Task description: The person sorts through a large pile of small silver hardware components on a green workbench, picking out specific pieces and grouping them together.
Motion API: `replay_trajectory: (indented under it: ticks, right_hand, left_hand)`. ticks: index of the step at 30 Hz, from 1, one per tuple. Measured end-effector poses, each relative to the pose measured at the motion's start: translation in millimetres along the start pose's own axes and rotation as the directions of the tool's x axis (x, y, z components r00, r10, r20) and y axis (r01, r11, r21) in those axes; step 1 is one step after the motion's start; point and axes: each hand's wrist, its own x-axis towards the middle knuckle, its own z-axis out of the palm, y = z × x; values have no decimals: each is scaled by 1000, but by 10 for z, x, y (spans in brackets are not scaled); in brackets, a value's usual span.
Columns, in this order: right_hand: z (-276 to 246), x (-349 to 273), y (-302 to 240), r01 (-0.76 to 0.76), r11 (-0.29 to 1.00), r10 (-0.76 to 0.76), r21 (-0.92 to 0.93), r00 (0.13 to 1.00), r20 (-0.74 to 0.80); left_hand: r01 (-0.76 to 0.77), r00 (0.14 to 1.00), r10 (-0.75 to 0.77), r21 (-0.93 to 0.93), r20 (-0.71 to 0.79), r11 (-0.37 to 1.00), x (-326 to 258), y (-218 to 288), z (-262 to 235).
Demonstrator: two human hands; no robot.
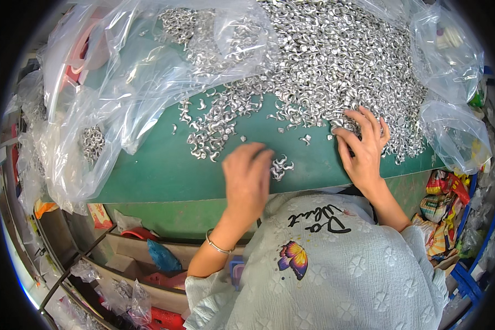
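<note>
A large heap of small curved silvery metal pieces [335, 60] covers the far right of the green tabletop [165, 176]. My right hand [362, 148] rests at the near edge of this heap, its fingers bent and apart, fingertips touching the pieces. No piece shows plainly in its grasp. Nearer to me and further left, my left hand [246, 179] is smeared by motion, so its grip cannot be made out. Right beside it lies a small cluster of the pieces [280, 168]. A looser spread of pieces [212, 132] lies beyond my left hand.
Clear plastic sheeting [143, 82] drapes over the table's left side and part of the heap. Clear plastic bags [451, 126] lie at the right edge. Below the table's left are compartments [132, 247] with a blue bag [162, 256]; colourful packets [443, 203] sit at lower right.
</note>
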Motion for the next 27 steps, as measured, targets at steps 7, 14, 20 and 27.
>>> replay_trajectory:
  ticks: [7, 14, 20, 27]
  right_hand:
    - [143, 543, -508, 131, 955, -166, 265, 980, 114]
    - [589, 939, -792, 328, 880, -400, 343, 902, 165]
    - [581, 894, -742, 303, 875, -346, 379, 937, 48]
    - [791, 1042, -936, 405, 891, -410, 206, 912, -17]
  left_hand:
    - [215, 974, -193, 220, -120, 951, 63, -150, -43]
    - [299, 947, -254, 248, -199, 922, 21, -391, -216]
    - [313, 930, -249, 229, -270, 921, 97, -331, -267]
    - [214, 966, -155, 301, -205, 929, 295, -480, -212]
